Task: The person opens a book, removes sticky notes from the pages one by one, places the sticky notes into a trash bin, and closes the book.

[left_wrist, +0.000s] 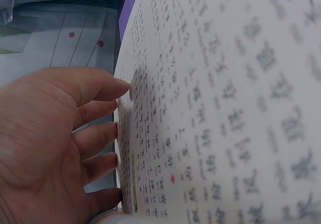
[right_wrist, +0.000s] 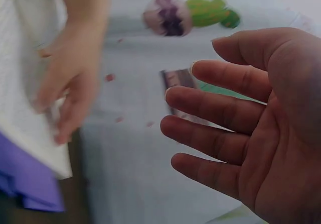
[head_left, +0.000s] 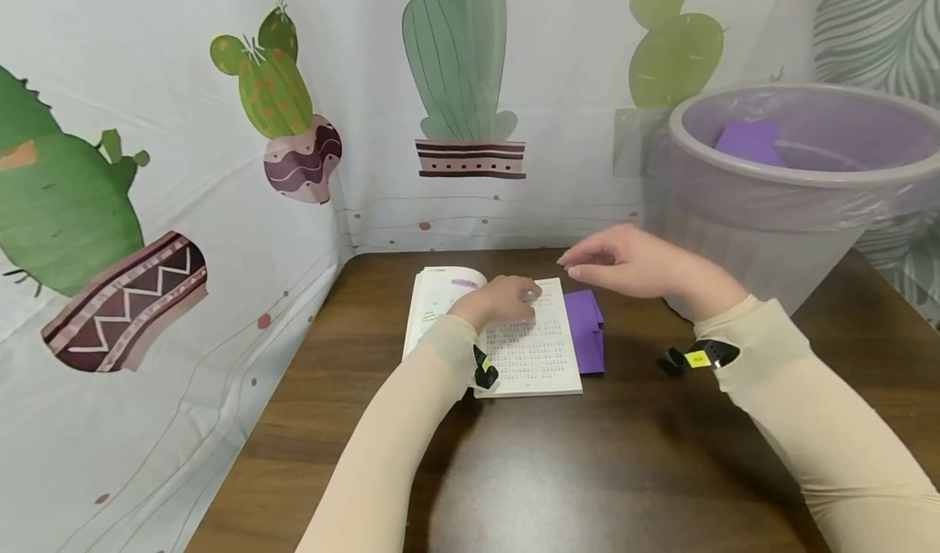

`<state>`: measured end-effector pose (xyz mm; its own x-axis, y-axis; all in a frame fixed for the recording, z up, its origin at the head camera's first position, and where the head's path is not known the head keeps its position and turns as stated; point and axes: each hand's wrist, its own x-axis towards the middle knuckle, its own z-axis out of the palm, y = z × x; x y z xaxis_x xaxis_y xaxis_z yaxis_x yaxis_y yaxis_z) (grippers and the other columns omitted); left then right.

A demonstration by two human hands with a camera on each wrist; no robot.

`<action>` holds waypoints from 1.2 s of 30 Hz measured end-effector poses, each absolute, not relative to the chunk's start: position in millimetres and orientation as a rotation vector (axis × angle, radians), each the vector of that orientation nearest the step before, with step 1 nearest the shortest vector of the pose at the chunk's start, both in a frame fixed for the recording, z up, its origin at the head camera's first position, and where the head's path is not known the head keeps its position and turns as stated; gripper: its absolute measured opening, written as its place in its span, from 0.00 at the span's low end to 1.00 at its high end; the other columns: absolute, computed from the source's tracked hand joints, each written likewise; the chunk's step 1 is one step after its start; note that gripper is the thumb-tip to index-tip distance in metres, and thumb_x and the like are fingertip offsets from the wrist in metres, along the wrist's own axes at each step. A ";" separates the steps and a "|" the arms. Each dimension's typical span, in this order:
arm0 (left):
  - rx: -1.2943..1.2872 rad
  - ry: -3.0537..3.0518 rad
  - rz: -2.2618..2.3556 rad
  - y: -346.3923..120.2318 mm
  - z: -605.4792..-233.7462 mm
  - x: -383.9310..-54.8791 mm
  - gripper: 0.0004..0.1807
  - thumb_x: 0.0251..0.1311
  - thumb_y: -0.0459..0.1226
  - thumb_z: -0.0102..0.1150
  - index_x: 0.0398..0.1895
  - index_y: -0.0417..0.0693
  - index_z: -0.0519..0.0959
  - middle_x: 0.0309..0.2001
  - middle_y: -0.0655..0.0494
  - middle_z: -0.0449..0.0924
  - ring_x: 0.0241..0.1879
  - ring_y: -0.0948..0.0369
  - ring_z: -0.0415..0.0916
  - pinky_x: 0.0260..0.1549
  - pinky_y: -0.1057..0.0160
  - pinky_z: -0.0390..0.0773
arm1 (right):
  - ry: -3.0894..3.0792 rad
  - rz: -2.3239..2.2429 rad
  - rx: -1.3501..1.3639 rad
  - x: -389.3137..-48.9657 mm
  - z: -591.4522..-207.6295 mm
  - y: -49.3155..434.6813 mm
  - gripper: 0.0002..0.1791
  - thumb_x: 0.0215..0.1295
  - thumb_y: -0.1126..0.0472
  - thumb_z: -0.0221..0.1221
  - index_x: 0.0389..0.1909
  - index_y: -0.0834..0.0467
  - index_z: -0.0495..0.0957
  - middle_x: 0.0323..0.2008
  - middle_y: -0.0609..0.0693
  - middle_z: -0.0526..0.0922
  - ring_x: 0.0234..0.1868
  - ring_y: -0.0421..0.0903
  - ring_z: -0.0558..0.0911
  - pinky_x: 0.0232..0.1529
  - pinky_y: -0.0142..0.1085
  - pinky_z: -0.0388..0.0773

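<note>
An open book [head_left: 539, 357] with printed text lies on the brown table. My left hand [head_left: 505, 298] rests on its right-hand page, fingertips touching the paper, as the left wrist view also shows with the hand [left_wrist: 60, 138] at the page. From under the book's right edge sticks out a folded purple paper [head_left: 586, 333]. My right hand [head_left: 635, 261] is raised in the air to the right of the book, apart from it. In the right wrist view its fingers [right_wrist: 215, 138] are spread and loosely extended, and the palm holds nothing.
At the right stands a pale bin [head_left: 764, 251] lined with a clear bag. Another purple paper [head_left: 749, 141] shows inside it. Behind the table [head_left: 352, 373] hangs a white cloth [head_left: 573, 186] printed with cactuses.
</note>
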<state>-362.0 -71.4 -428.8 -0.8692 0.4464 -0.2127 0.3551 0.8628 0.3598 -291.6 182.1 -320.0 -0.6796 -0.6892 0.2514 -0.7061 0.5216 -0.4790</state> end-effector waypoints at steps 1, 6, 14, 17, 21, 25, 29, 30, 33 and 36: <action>0.606 2.750 0.447 -71.2 -428.2 -361.9 0.31 0.61 0.44 0.62 0.71 0.61 0.74 0.73 0.59 0.73 0.76 0.53 0.65 0.75 0.47 0.64 | -2.730 0.888 1.239 -293.9 -328.1 182.4 0.15 0.75 0.57 0.58 0.56 0.55 0.85 0.53 0.51 0.89 0.58 0.52 0.86 0.60 0.53 0.80; 0.598 2.761 0.435 -70.7 -428.2 -362.3 0.31 0.62 0.44 0.61 0.71 0.62 0.74 0.73 0.59 0.72 0.77 0.53 0.64 0.75 0.47 0.64 | -2.826 0.934 1.161 -303.3 -365.2 182.9 0.16 0.75 0.58 0.57 0.58 0.57 0.85 0.54 0.53 0.89 0.56 0.50 0.86 0.58 0.52 0.81; 0.589 2.758 0.448 -71.0 -430.1 -363.5 0.32 0.61 0.43 0.61 0.71 0.62 0.74 0.73 0.58 0.73 0.77 0.53 0.64 0.75 0.47 0.65 | -2.962 0.952 1.070 -309.6 -405.8 181.5 0.19 0.76 0.60 0.53 0.60 0.60 0.83 0.55 0.57 0.87 0.45 0.47 0.81 0.48 0.44 0.79; 0.584 2.753 0.454 -70.8 -430.2 -363.0 0.32 0.61 0.43 0.61 0.71 0.62 0.74 0.73 0.58 0.73 0.77 0.52 0.64 0.75 0.46 0.64 | -2.991 0.967 1.055 -308.5 -416.8 179.8 0.20 0.77 0.60 0.51 0.62 0.62 0.81 0.58 0.59 0.85 0.51 0.50 0.83 0.54 0.50 0.82; 0.587 2.750 0.453 -69.5 -430.3 -362.3 0.31 0.61 0.43 0.61 0.71 0.62 0.74 0.73 0.57 0.73 0.77 0.52 0.64 0.75 0.46 0.64 | -3.048 0.923 1.038 -303.4 -427.7 175.8 0.21 0.77 0.61 0.50 0.63 0.62 0.80 0.59 0.59 0.85 0.52 0.50 0.81 0.56 0.50 0.80; 0.598 2.756 0.436 -68.2 -430.0 -362.5 0.32 0.61 0.43 0.60 0.71 0.62 0.74 0.73 0.57 0.73 0.77 0.52 0.64 0.75 0.46 0.63 | -3.148 0.805 1.066 -293.7 -432.0 170.4 0.23 0.76 0.59 0.51 0.67 0.61 0.77 0.63 0.59 0.82 0.56 0.53 0.82 0.59 0.51 0.79; 0.583 2.753 0.456 -68.2 -429.4 -361.8 0.32 0.61 0.43 0.61 0.71 0.62 0.74 0.73 0.57 0.72 0.77 0.51 0.63 0.75 0.44 0.62 | -3.200 0.746 1.110 -286.0 -432.8 165.6 0.27 0.76 0.55 0.52 0.72 0.61 0.71 0.69 0.60 0.76 0.71 0.59 0.75 0.71 0.58 0.70; 0.573 2.751 0.463 -68.5 -429.5 -361.5 0.32 0.61 0.44 0.61 0.71 0.62 0.74 0.74 0.57 0.72 0.77 0.51 0.63 0.75 0.44 0.62 | -3.197 0.744 1.121 -285.0 -433.2 164.8 0.28 0.76 0.55 0.53 0.72 0.61 0.71 0.70 0.60 0.76 0.72 0.60 0.73 0.72 0.58 0.69; 0.552 2.743 0.473 -69.5 -429.7 -360.1 0.31 0.61 0.44 0.61 0.71 0.63 0.74 0.74 0.58 0.71 0.77 0.52 0.62 0.75 0.43 0.62 | -3.182 0.791 1.139 -282.8 -435.2 163.7 0.31 0.75 0.53 0.55 0.74 0.62 0.68 0.72 0.62 0.72 0.75 0.61 0.70 0.74 0.58 0.66; 0.548 2.738 0.474 -70.5 -429.8 -359.0 0.31 0.61 0.44 0.61 0.71 0.63 0.74 0.74 0.57 0.71 0.77 0.52 0.62 0.75 0.43 0.63 | -3.160 0.839 1.154 -281.9 -438.7 163.6 0.34 0.74 0.52 0.56 0.76 0.64 0.64 0.75 0.65 0.67 0.77 0.63 0.65 0.76 0.59 0.62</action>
<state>-359.0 -70.5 -429.8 -0.8794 0.4164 -0.2310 0.3144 0.8721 0.3751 -281.9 163.6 -438.7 -0.7316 -0.6683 -0.1347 -0.5133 0.6701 -0.5362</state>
